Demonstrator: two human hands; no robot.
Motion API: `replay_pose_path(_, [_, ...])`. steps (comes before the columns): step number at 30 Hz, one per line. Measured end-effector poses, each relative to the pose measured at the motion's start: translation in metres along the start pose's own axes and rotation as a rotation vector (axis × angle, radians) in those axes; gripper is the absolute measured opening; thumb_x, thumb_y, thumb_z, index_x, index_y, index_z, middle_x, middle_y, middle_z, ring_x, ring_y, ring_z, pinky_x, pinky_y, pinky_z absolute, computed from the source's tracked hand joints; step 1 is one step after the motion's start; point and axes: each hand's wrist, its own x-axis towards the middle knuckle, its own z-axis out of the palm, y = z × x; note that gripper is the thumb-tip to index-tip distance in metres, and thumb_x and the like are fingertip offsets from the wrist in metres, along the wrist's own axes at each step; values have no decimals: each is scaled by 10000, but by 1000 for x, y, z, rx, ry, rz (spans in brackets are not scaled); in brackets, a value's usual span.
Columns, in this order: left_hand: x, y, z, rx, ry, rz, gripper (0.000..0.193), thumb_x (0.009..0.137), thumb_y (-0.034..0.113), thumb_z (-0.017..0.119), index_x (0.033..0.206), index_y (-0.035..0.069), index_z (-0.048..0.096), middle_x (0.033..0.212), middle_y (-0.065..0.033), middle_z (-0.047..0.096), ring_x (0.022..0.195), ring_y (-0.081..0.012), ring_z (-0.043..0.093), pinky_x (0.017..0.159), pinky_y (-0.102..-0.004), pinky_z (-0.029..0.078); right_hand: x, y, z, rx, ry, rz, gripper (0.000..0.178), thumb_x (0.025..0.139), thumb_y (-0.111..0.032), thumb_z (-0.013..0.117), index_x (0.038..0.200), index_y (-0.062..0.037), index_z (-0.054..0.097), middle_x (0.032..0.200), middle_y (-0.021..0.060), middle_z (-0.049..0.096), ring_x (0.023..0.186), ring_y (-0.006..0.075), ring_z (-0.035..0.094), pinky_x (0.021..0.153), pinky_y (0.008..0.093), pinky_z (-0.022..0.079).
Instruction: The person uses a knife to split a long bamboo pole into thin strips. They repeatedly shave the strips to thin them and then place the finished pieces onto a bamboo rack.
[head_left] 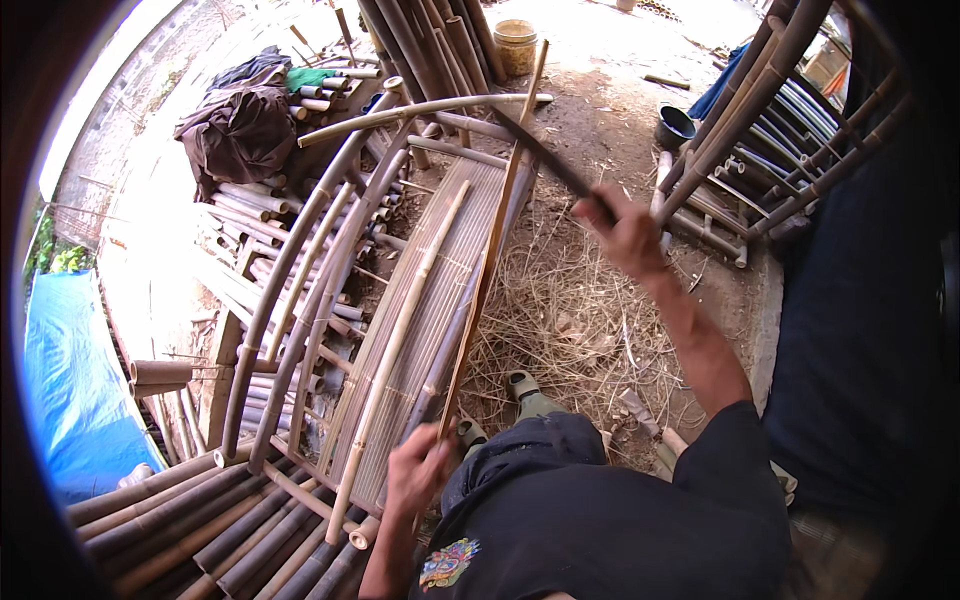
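Note:
A long, thin bamboo strip (489, 262) slants up and away in front of me. My left hand (418, 468) is closed around its near end, beside the front of a bamboo bench (432, 235). In my right hand (627, 236), raised to the right of the strip, is a long dark-bladed knife (550, 163). Its blade points up and left, and the tip overlaps the strip's far part; whether they touch I cannot tell. A pale bamboo pole (398, 345) lies lengthwise on the slatted seat of the bench.
Cut bamboo tubes (255, 215) are stacked to the left, with dark cloth (240, 125) over some. Dark poles (200, 525) lie at lower left, near a blue tarp (80, 370). Straw-like shavings (570, 310) cover the ground. A bamboo frame (745, 130) stands right, beside a black bucket (675, 127).

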Motion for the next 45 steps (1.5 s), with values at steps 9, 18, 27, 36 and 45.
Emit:
replay_pose_path(9, [57,34,55,127,72,105,320,931,75,578,1239,-5,612,842,-22,624,788,-69,567,698,-239,469,-47,-38,58,-116,-67,-278,667,928,-707,307,705,-115,517,550,21,524,396,136,490,347,293,445])
replay_pose_path(18, [25,23,52,253,-3,159,287,935,70,580,1208,-9,618,778,-21,576,734,-78,543,671,-237,460,-36,-5,32,-222,-110,-42,657,919,-707,348,765,-96,538,573,101,569,498,283,627,446,401,503])
replay_pose_path(27, [-24,9,8,318,-47,51,286,904,29,565,1181,-1,628,728,-49,562,695,-108,547,647,-254,450,-38,39,27,-366,-41,-107,664,909,-730,344,725,-128,555,512,49,565,450,173,608,393,356,485])
replay_pose_path(36, [-115,-38,-59,258,-109,-164,332,949,263,596,1073,-30,689,639,4,566,569,-65,500,536,-231,397,-16,183,-56,-435,-23,485,796,876,-778,320,898,-65,675,655,171,645,670,364,662,593,475,499])
replay_pose_path(45, [-2,7,-11,34,-75,-241,232,938,205,635,1035,-4,604,754,-29,620,537,-71,532,470,-216,422,-27,85,-9,1,-70,343,622,887,-738,406,775,-140,533,539,-56,452,455,92,462,396,306,383])
